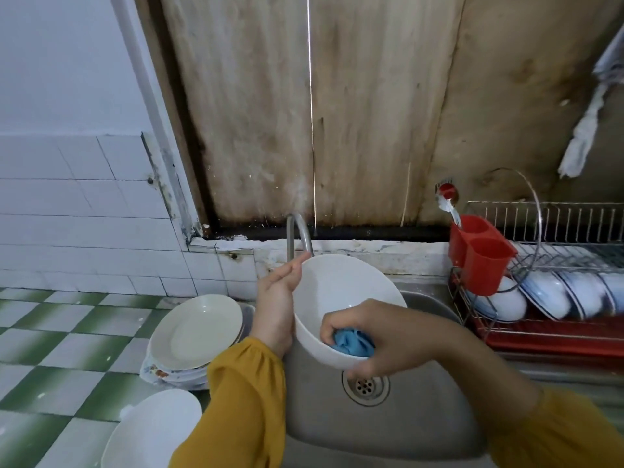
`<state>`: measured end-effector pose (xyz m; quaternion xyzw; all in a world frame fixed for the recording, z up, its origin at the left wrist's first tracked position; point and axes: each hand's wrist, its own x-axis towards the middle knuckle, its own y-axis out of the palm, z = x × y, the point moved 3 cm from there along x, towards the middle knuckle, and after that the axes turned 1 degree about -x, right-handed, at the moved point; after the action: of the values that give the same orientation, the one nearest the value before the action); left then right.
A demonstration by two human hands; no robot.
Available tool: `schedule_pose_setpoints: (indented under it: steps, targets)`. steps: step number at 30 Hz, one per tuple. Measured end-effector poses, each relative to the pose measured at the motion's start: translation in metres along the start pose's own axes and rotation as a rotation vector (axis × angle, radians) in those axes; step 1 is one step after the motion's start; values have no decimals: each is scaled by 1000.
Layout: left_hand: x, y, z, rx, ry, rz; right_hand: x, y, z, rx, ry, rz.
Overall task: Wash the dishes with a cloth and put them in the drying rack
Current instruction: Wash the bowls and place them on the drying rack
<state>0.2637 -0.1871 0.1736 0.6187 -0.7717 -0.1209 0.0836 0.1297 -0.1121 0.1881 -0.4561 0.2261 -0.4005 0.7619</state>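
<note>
Above the sink (422, 430), a white bowl (341, 292) is gripped at its rim by the left hand (277, 298).
A blue cloth (353, 342) is pinched inside it by the right hand (378, 336); no writing is legible.

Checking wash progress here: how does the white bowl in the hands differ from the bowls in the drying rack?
The held bowl is plain white; the racked bowls carry blue rim bands. The held bowl tilts over the sink, gripped by the left hand, blue cloth inside; the racked bowls stand on edge, untouched. Both are rounded and pale.
</note>
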Motion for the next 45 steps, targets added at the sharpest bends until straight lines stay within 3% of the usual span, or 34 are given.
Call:
schedule_pose_setpoints:
  steps: [5, 9, 12, 14, 19, 22, 25, 31, 37, 40, 45]
  targets:
    - [2, 0, 10, 349, 167, 338, -27, -30, -5, 44, 130, -70]
    - [6, -14, 20, 600, 191, 660, -54, -50, -7, 345, 183, -236]
    - [0, -5, 27, 786, 304, 746, -63, -51, -13, 548, 107, -410]
    - [1, 1, 35, 721, 344, 775, -67, -46, -21, 641, 104, -525]
    - [3, 16, 31, 514, 432, 617, -78, -43, -31, 693, 182, -908]
    - [1, 25, 36, 447, 359, 540, -94, -52, -31, 357, 323, -1261]
    - [-3, 42, 40, 351, 290, 463, -114, -61, -29, -42, 320, -1428]
    - [-10, 104, 39, 270, 196, 386, -174, -82, -23, -400, 310, -1258]
    - [-16, 170, 37, 217, 130, 330, -237, -89, -20, -288, 615, -874]
    - [-25, 210, 35, 207, 106, 372, -265, -89, -28, -367, 720, -735]
    - [-45, 269, 33, 258, 156, 571, -307, -91, -43, -324, 703, -832]
